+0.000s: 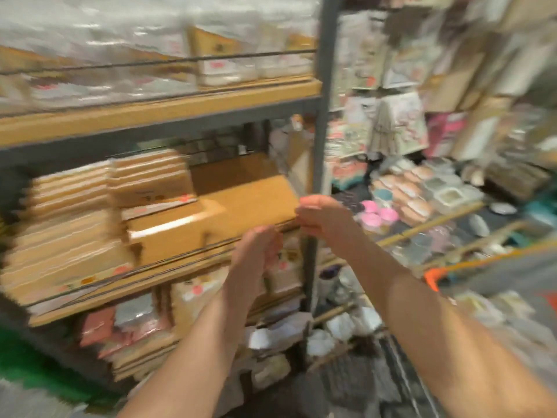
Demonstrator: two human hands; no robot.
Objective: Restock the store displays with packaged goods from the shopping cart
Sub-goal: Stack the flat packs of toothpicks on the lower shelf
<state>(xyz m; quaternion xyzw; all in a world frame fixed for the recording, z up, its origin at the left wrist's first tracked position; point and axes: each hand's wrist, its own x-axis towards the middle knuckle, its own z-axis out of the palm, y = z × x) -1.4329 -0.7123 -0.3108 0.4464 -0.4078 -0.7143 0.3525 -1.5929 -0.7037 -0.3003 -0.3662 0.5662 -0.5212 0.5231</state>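
Both hands, the right hand (319, 214) and the left hand (259, 242), are clenched on the near right edge of a flat tan cardboard-backed packet (241, 200). It lies on the middle wooden shelf (126, 285), its long axis running leftward; blur hides the finger detail.

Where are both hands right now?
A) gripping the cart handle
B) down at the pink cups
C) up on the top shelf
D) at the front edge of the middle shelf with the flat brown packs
D: the left hand and right hand sit closed at the front edge of the middle shelf, by the flat brown packs.
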